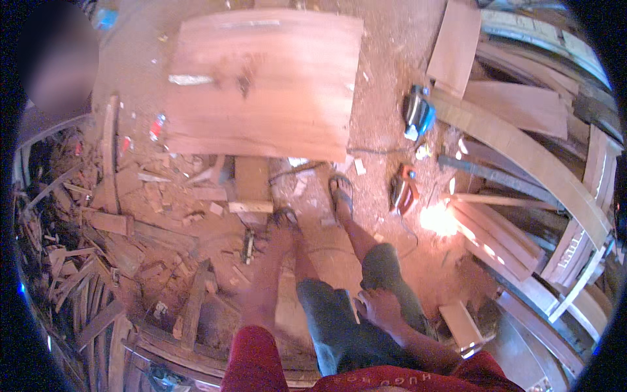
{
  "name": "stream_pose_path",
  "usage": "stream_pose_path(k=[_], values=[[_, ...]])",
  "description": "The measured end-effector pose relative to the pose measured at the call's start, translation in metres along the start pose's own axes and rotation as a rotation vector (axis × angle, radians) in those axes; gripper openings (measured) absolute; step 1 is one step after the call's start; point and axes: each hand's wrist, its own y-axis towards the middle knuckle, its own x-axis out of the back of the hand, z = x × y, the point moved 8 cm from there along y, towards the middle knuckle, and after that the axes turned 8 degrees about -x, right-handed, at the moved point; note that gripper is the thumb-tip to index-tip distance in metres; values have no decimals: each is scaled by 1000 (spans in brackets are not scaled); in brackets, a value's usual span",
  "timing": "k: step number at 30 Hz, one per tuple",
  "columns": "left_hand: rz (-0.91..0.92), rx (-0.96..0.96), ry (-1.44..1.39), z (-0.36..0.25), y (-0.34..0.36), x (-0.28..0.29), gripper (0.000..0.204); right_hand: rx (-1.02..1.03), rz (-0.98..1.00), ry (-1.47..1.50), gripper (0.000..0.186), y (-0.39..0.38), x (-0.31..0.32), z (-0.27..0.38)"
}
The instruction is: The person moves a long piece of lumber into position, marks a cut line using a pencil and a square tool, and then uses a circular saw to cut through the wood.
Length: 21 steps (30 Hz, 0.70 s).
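Note:
My left arm reaches forward and down from its red sleeve. My left hand [282, 228] is blurred low by my left foot and the near end of a wooden block [251, 184]; its fingers cannot be made out. My right hand [380, 308] rests near my thigh against the dark shorts [346, 326], fingers curled. A thin pale strip [356, 311] shows beside those fingers; whether they grip it is unclear. Ahead of my feet lies a wide, flat reddish wooden board [268, 85], with a pale patch [191, 80] on its left part.
Two power tools, one blue [418, 114] and one orange [405, 189], sit on the dusty floor at right. Beyond them are stacked planks and a curved wooden piece [522, 153]. Bright sunlight [439, 220] strikes nearby. Wood scraps [157, 196] litter the left side.

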Motion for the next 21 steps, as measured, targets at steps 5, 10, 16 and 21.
stream_pose_path(k=[5, 10, 16, 21], values=[[-115, 258, 84, -96, -143, 67, 31, -37, -99, 38, 34, -9, 12, -18], [-169, 464, 51, -88, -300, 199, 32, -80, -92, 57, 36, -15, 33, -14], [-452, 583, 265, -103, -469, 399, 34, 67, -259, 247, 32, -18, 32, -39], [-718, 637, 339, -134, -593, 471, 36, 18, -320, 265, 28, -34, 88, -78]])
